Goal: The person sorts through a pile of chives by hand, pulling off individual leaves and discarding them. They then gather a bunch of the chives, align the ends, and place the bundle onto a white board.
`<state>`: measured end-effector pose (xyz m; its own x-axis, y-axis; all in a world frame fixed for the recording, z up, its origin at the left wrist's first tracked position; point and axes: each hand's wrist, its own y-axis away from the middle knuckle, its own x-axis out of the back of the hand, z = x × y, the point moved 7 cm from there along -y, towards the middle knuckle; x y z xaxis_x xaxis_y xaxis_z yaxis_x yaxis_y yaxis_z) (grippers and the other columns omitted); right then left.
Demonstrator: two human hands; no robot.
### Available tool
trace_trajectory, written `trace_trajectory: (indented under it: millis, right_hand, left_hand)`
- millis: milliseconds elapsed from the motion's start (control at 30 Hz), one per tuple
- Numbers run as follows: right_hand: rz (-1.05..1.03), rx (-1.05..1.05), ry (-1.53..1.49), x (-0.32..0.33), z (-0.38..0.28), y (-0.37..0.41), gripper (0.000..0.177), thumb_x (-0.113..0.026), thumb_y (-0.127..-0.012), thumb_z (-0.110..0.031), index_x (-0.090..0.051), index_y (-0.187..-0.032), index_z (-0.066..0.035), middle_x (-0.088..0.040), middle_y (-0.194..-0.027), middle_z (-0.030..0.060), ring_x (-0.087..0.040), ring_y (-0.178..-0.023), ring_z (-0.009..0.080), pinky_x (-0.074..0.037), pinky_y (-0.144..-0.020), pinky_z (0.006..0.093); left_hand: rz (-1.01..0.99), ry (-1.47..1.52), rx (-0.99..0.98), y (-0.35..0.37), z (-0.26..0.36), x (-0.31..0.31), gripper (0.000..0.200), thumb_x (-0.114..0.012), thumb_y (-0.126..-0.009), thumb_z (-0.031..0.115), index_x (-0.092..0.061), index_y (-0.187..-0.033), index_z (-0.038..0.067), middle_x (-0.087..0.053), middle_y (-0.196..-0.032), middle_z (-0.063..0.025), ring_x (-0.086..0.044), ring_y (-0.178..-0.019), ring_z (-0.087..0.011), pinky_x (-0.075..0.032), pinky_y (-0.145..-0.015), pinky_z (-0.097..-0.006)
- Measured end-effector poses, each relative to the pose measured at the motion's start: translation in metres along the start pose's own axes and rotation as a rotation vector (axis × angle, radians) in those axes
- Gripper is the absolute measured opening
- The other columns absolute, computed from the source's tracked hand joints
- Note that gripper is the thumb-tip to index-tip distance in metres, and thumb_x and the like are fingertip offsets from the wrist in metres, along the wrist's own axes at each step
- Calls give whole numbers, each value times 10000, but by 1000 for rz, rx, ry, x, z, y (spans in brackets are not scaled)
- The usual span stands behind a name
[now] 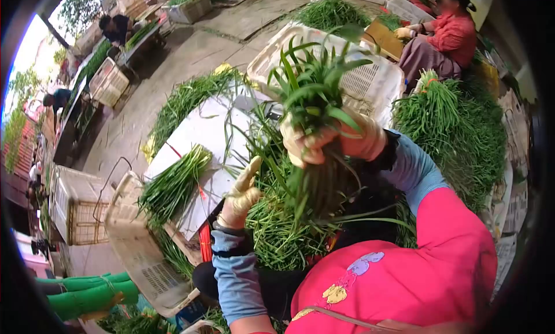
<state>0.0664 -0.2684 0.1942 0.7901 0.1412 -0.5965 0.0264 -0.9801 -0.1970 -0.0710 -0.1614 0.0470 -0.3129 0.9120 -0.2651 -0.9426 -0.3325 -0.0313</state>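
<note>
My right hand (361,138), in a pale glove, is wrapped around a bunch of chives (312,97) raised in front of me. Its leaves fan out above the fist, while the lower part hangs below, blurred. My left hand (241,198), also gloved, is held up to the left of that bunch, fingers stretched and nothing in them. A tied bundle of chives (176,186) lies on a white board (196,129) beyond the left hand. Loose chives (283,230) are heaped below both hands. Red ties (205,241) hang at the board's near edge.
A white plastic crate (370,82) stands behind the raised bunch. Another crate (153,264) is at lower left, near green wrapped rolls (92,293). More chives (457,132) are piled at right, where a person in red (454,39) sits. Other people work at far left.
</note>
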Motion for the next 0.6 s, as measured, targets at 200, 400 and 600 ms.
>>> trace_trajectory:
  millis: [200, 400, 600]
  right_hand:
    - [-40, -100, -20, -2, 31, -1, 185, -663, -767, -73, -556, -896, 6, -528, -702, 62, -493, -539, 145, -448, -618, 320]
    - [26, -35, -266, 28, 42, 15, 268, -671, -803, -228, -438, -799, -97, -460, -628, 27, -462, -556, 160, -390, -628, 310]
    - [99, 42, -71, 55, 27, 27, 282, -691, -786, -266, -474, -829, -91, -449, -638, 25, -456, -564, 152, -388, -618, 304]
  left_hand:
    - [450, -887, -177, -61, -57, 127, 553, -585, -860, 348, -474, -1262, -16, -496, -1262, -212, -450, -1193, -307, -321, -1026, -361]
    - [603, -1156, 136, -142, -143, 191, 649, -474, -880, 462, -394, -1329, 0, -393, -1350, -243, -319, -1279, -392, -236, -1070, -436]
    - [327, -1392, 141, -183, -176, 166, 612, -505, -878, 410, -343, -1377, 94, -358, -1398, -172, -261, -1327, -333, -181, -1093, -432]
